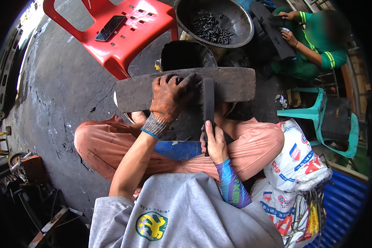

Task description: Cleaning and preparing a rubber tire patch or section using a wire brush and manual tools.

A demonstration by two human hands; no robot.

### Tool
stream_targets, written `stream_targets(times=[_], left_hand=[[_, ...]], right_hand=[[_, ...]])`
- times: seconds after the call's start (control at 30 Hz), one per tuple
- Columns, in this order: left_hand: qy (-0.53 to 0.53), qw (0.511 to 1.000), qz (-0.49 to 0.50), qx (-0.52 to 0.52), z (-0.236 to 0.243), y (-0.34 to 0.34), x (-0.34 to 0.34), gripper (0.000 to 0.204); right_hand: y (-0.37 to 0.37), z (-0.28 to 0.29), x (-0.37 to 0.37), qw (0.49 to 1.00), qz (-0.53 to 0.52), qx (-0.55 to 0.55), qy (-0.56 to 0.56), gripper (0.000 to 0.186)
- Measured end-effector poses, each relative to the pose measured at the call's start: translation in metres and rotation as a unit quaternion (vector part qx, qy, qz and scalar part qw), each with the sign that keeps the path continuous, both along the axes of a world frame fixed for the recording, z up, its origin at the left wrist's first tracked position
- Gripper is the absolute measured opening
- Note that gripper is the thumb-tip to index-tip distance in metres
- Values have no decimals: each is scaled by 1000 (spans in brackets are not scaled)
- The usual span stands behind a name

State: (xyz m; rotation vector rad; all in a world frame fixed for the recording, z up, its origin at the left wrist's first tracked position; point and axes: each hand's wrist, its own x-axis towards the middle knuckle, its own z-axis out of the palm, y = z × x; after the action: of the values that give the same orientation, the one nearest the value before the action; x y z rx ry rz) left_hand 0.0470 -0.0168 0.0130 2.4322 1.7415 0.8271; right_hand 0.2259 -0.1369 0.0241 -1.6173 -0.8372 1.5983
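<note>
A worn dark wooden board (pixel 136 94) lies crosswise in front of me, above my crossed legs. My left hand (pixel 168 96), in a blackened orange knit glove with a grey cuff, rests on the board's middle. Its fingers are curled, and whatever they hold is hidden. My bare right hand (pixel 215 142) is wrapped round the lower end of a long, narrow dark brush (pixel 209 99). This brush stands upright across the board, just right of the glove, with short bristles along its left edge. Beyond the board sits a black container (pixel 186 53).
A red plastic chair (pixel 132 29) bears a phone (pixel 110 28). A metal basin (pixel 246 31) holds many small black pieces. At the upper right, a person in green (pixel 310 53) handles a dark board. White sacks (pixel 293 161) and a teal chair (pixel 318 109) stand right.
</note>
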Motion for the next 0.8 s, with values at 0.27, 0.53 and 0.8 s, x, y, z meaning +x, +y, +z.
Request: stream_targets(times=[0.27,0.53,0.8], left_hand=[[-29,999,44,-6,-14,-4,15,40],[-46,999,19,-6,-12,-2,9,36],[-23,999,-17,-26,-23,-2,7,46]], right_hand=[[3,7,13,999,31,-5,-31,47],[66,19,-9,994,-1,102,-46,52],[45,-16,-13,996,-15,59,-66,60]])
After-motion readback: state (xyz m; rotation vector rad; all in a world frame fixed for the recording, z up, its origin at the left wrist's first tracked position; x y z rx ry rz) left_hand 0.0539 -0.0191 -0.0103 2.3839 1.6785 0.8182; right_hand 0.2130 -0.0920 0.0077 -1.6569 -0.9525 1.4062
